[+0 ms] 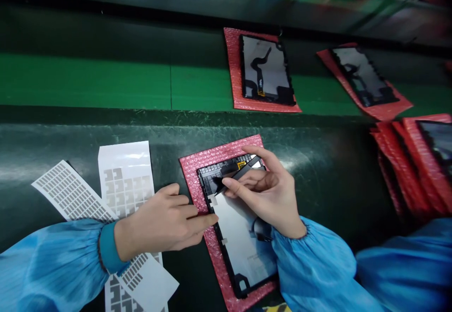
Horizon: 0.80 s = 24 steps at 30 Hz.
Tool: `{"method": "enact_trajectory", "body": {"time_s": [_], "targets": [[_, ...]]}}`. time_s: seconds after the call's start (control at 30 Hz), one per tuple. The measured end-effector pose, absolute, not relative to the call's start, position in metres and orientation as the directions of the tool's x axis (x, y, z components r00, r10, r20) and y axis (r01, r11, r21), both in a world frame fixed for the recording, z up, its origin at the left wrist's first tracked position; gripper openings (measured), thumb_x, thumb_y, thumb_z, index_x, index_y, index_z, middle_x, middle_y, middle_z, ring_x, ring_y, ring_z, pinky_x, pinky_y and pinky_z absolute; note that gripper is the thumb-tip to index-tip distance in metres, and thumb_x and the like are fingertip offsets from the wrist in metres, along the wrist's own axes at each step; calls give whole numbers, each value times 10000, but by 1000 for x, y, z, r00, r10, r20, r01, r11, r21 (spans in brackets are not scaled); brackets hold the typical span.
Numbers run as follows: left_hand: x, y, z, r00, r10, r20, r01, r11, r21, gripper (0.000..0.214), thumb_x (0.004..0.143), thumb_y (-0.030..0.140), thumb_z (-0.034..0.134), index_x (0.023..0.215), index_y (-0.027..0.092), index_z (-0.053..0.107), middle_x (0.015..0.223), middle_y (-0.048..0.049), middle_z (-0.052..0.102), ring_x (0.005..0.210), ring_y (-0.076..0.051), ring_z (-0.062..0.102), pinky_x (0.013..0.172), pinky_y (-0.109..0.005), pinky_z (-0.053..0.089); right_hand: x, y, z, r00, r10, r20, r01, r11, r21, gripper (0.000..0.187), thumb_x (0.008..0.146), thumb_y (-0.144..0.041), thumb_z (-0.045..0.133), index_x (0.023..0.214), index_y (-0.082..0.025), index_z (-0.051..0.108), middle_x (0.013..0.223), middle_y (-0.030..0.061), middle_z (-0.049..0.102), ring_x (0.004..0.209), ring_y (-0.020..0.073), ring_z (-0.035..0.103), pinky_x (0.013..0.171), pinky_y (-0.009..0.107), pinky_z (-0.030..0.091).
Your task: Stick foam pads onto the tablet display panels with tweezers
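Note:
My right hand [270,192] pinches a pair of dark tweezers [247,167], their tips down at the upper left edge of a tablet-like screen panel [240,236]. The panel has a black frame and a pale grey back, and it lies on a pink bubble-wrap bag [224,152]. Small light tabs show along its left edge, one right by the tweezer tips. My left hand [164,220] is open, index finger stretched out and touching the panel's left edge. Below its wrist and forearm lie sticker sheets, one with small grey rectangles [72,192], another with larger notched pieces [123,154].
Beyond the dark work surface runs a green belt [106,84] carrying two similar panels, one upright [273,62] and one angled [363,74], on red bags. A pile of red bubble bags [406,166] stands at right. Another blue sleeve [409,269] shows at lower right.

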State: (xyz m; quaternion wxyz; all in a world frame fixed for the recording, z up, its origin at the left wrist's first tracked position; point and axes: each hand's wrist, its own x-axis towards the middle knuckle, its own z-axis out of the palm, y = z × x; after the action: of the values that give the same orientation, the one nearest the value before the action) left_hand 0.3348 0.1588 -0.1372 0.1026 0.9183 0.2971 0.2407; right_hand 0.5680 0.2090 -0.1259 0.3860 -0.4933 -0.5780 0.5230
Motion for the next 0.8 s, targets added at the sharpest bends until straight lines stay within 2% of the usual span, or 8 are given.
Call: {"method": "enact_trajectory", "body": {"time_s": [0.13,0.23,0.3,0.37,0.47,0.57,0.8], "targets": [[336,160,-132,662,610,435,540,-791,287,220,972,335,632,1126,201,713,696,48,612,666,-130,512,681,-340,303,568,209,-126,-200,976,-82,176,-47,-983,680,805,-286,870,1344,-219,461,617,-23,708,516,229,731,491,267,635],[337,161,-128,637,651,413,615,-752,237,273,952,379,637,1151,209,716,786,17,647,736,-159,532,684,-356,302,568,209,-125,-195,976,-94,185,-57,-981,692,804,-285,871,1351,-214,454,625,-19,712,526,228,736,482,257,623],[337,161,-127,622,669,407,646,-732,216,314,952,408,617,1189,224,710,924,-5,703,858,-185,583,739,-376,333,568,208,-125,-198,976,-91,187,-53,-981,691,810,-273,865,1357,-211,448,632,-16,715,531,225,737,485,255,621],[337,160,-128,631,670,391,649,-732,206,350,972,434,570,1238,244,695,1185,-12,717,1075,-214,599,848,-403,360,568,208,-125,-200,976,-87,191,-48,-980,692,816,-266,859,1366,-207,442,637,-16,717,535,223,738,493,257,623],[336,159,-129,672,672,311,646,-738,197,408,1009,475,474,1298,261,665,1469,13,591,1317,-239,509,954,-425,349,569,207,-126,-204,976,-82,200,-40,-979,696,818,-275,862,1369,-209,441,637,-25,714,547,226,743,503,264,629],[336,160,-130,675,690,260,656,-723,217,449,1014,527,435,1306,267,655,1480,13,584,1372,-242,473,956,-445,340,570,207,-127,-208,975,-74,190,-34,-981,678,808,-266,873,1340,-223,454,642,-32,715,557,221,746,512,257,633],[339,158,-129,647,716,260,662,-698,275,442,977,533,512,1272,244,670,1418,-33,630,1328,-249,511,925,-462,330,567,205,-132,-194,981,11,66,24,-998,559,791,-216,880,1142,-282,451,728,-27,760,561,191,742,560,250,652]]}}
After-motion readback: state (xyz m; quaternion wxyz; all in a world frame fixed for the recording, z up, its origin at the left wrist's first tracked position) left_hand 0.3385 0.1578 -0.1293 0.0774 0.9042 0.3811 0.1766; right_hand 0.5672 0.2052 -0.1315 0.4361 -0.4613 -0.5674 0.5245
